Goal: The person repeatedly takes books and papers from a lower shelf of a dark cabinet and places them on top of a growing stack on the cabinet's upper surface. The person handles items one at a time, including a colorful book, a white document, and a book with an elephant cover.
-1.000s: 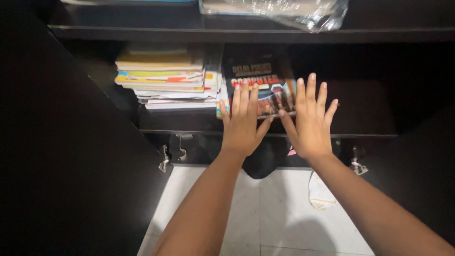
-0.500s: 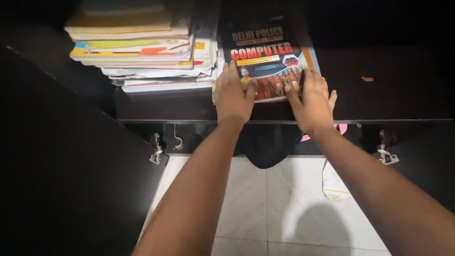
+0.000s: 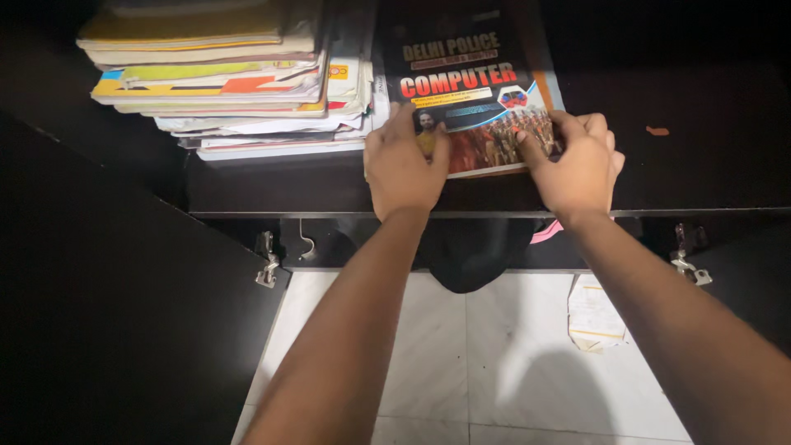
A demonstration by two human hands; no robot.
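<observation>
A dark-covered book (image 3: 470, 99) with red and yellow lettering and a group picture lies flat on a black cupboard shelf (image 3: 329, 194). My left hand (image 3: 404, 165) grips its near left corner, fingers curled over the cover. My right hand (image 3: 577, 165) holds the near right corner the same way. Both forearms reach in from below.
A tall stack of books and papers (image 3: 222, 78) sits just left of the book. An open black cupboard door (image 3: 107, 313) stands at left, with hinges (image 3: 265, 264) on both sides. A dark cloth (image 3: 470, 255) hangs below the shelf edge. A paper scrap (image 3: 595, 317) lies on the white tiled floor.
My hands went from spread open in front of the book to curled on its near corners. The view has moved closer to the shelf.
</observation>
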